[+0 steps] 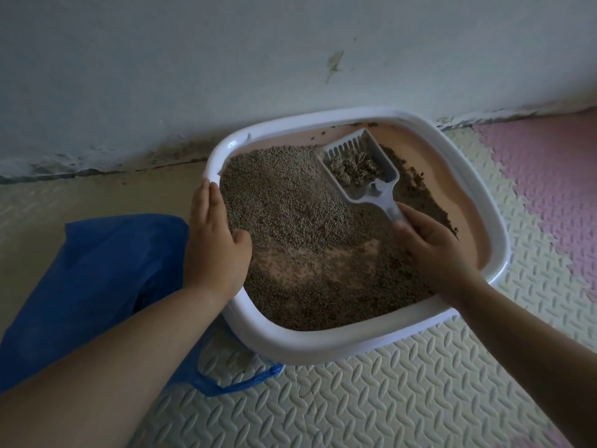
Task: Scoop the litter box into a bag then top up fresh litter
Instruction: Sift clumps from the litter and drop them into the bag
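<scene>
Foam floor mat (387, 399) by wall (226, 59). Gripped loaded scoop (358, 166) in right hand (433, 250); pressed flat left hand (214, 247) on litter box (323, 345) rim.

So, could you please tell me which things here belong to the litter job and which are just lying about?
Job: white litter box, left hand on its rim; grey litter; slotted scoop holding clumps, in right hand; blue plastic bag.
Lying about: foam floor mats; wall.

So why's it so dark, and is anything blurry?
Head view: dim, bluish light; the round-cornered white plastic litter box and grey slotted plastic scoop look sharp; the wide lens curves the bottom edge of the pale wall; the bottom right corner is blurry.
</scene>
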Available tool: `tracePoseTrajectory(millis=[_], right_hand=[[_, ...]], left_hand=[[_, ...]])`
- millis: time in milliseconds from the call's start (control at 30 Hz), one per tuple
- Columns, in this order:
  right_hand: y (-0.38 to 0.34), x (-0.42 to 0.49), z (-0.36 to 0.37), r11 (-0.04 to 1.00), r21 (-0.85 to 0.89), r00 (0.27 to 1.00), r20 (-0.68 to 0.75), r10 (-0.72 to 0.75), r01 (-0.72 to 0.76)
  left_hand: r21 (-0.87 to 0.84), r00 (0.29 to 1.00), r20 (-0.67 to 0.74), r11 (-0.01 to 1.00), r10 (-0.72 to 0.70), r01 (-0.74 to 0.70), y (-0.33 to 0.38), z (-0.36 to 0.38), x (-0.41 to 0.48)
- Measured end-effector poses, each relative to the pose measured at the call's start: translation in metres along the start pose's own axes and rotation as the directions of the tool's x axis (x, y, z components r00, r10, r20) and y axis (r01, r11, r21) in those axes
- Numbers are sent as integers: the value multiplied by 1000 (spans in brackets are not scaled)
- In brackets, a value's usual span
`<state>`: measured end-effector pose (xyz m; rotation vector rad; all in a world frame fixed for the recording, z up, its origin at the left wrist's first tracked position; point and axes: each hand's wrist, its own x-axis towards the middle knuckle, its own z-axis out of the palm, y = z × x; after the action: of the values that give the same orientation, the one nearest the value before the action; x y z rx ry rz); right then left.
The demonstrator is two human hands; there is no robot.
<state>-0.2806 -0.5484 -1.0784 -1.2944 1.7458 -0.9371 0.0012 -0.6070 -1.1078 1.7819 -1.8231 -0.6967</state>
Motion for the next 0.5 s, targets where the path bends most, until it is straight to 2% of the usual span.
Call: tracePoseTrajectory(millis=[100, 200, 267, 333, 400, 433, 500], right_hand=[[2, -4, -1, 988, -153, 999, -44, -1, -6], [7, -6, -7, 969, -234, 994, -91, 52, -72], [14, -4, -16, 929, -351, 991, -105, 84, -116], [18, -2, -26, 831, -531, 985, -123, 120, -168], [21, -2, -36, 664, -722, 980, -128, 151, -196], [22, -2, -38, 582, -791, 980, -111, 167, -188], [24, 0, -39, 482, -860, 976, -78, 201, -168]], left_hand=[[4, 1000, -1, 1000, 5, -5, 0, 0, 0], [6, 1000, -1, 1000, 5, -5, 1, 0, -1], [11, 1000, -3, 1000, 4, -4, 1, 0, 0], [15, 1000, -3, 1000, 7, -7, 1, 0, 0], [19, 1000, -4, 1000, 9, -9, 0, 0, 0], [23, 1000, -5, 1000, 8, -8, 0, 0, 0], [31, 1000, -5, 999, 7, -7, -1, 0, 0]])
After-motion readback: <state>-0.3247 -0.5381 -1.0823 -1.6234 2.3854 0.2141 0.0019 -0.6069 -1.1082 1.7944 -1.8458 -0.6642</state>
